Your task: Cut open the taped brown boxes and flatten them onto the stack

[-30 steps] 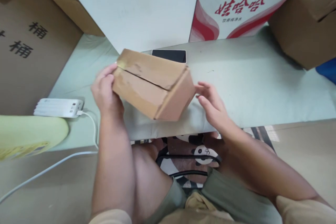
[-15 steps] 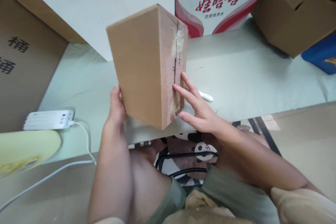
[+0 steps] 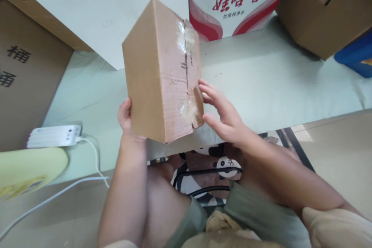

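Small cardboard box held up on end above the near edge of the pale green table, the taped seam turned toward the camera. Left hand closed on the lower left corner, thumb on the plain front face, the other fingers hidden behind. Right hand open, fingers spread, the fingertips just touching the right edge of the box beside the torn lower end of the tape; not gripping, only resting there.

Judged from the loose flap corner near the right fingertips: best to keep the left grip firm and low, so the box does not turn while the tape is picked at. Better to start at the already lifted corner just beside the right fingertips, and to pull along the seam, away from the left grip, not across it. Risk of tearing the cardboard if pulled too steeply.

Beyond the held box: a white box with red print and a large white carton. Far right of the right hand, an open brown carton. Left of the left grip, a white power strip with its cable.
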A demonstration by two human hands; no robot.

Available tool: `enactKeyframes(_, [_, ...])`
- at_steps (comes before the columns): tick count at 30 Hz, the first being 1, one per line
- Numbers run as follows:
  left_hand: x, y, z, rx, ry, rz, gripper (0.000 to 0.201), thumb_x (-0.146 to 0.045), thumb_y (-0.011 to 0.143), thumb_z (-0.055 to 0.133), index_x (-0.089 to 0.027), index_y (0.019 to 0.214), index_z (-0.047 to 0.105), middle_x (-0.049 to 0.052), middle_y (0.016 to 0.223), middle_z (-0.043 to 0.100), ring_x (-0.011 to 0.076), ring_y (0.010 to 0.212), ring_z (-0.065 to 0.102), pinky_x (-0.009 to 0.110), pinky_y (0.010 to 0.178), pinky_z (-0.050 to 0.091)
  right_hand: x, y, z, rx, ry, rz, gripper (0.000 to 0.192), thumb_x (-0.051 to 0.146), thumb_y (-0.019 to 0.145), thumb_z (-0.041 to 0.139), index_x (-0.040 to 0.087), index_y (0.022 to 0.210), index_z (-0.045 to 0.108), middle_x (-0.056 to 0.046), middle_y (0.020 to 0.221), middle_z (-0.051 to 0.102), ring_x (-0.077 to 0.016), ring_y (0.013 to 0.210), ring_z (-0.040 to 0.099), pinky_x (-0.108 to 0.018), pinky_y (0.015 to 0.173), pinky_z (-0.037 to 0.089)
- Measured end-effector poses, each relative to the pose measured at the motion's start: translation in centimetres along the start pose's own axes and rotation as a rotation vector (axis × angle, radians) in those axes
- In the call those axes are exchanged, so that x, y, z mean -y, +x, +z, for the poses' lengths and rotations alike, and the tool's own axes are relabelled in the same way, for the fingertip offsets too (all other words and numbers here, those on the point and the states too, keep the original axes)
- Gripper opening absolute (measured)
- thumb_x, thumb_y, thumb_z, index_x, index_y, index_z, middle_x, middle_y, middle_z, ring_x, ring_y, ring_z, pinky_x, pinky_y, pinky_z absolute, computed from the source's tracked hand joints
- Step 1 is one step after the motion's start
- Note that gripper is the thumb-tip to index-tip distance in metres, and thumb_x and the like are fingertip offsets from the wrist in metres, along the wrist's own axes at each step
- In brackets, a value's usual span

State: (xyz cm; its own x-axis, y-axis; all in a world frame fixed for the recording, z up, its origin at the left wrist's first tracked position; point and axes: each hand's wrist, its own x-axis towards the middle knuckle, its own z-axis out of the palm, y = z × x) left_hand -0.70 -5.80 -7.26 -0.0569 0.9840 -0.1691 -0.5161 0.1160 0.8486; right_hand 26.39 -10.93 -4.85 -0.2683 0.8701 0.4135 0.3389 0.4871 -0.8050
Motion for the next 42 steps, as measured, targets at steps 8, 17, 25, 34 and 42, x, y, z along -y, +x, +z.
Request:
enactKeyframes(8, [-0.2, 0.3, 0.4, -0.088, -0.050, 0.047, 0.041, -0.058, 0.072, 0.077, -0.024, 0.094, 0.076, 0.001, 0.091, 0.081, 0.0249, 0.100, 0.074, 0.033, 0.083, 0.059, -4.0, 0.6, -1.4, 0.256, -0.731, 0.547, 0.028, 0.027, 0.089, 0.061, 0.017, 0.115, 0.069, -0.017, 0.108, 0.070, -0.0319, 0.094, 0.066, -0.043, 0.077, 0.054])
enactKeyframes(17, [-1.0, 0.1, 1.0, 0.009, -0.068, 0.017, 0.038, -0.056, 0.075, 0.075, -0.027, 0.099, 0.075, 0.006, 0.109, 0.079, 0.0311, 0.123, 0.067, 0.045, 0.092, 0.061, -2.2, 1.2, -1.6, -0.046, -0.108, 0.512, 0.026, 0.025, 0.093, 0.046, 0.018, 0.087, 0.071, -0.002, 0.068, 0.060, -0.0170, 0.063, 0.056, -0.032, 0.063, 0.044])
enactKeyframes(25, [-0.6, 0.8, 0.6, -0.045, -0.026, 0.154, 0.038, -0.052, 0.073, 0.078, -0.024, 0.099, 0.075, 0.004, 0.104, 0.080, 0.0264, 0.112, 0.070, 0.036, 0.092, 0.058, -1.3, 0.1, -1.6, -0.034, 0.157, 0.231, 0.043, 0.032, 0.095, 0.057, 0.019, 0.133, 0.072, 0.000, 0.078, 0.070, -0.0089, 0.050, 0.043, -0.026, 0.050, 0.040])
enactKeyframes(34, [-0.4, 1.3, -0.7, 0.010, -0.051, 0.172, 0.042, -0.046, 0.076, 0.080, -0.020, 0.108, 0.077, 0.004, 0.098, 0.081, 0.0249, 0.102, 0.074, 0.036, 0.092, 0.058, -1.5, -0.4, -1.4, 0.008, -0.022, 0.038, 0.041, 0.023, 0.098, 0.054, 0.019, 0.134, 0.074, 0.000, 0.075, 0.073, -0.0090, 0.054, 0.049, -0.023, 0.057, 0.045])
enactKeyframes(42, [-0.6, 1.1, -0.3, 0.041, -0.091, 0.245, 0.033, -0.039, 0.079, 0.075, -0.019, 0.105, 0.078, 0.004, 0.098, 0.082, 0.0206, 0.092, 0.075, 0.032, 0.088, 0.058, -1.3, -0.4, -1.7, 0.097, -0.048, 0.032, 0.042, 0.018, 0.097, 0.052, 0.019, 0.133, 0.074, 0.000, 0.075, 0.072, -0.0093, 0.059, 0.053, -0.023, 0.061, 0.045])
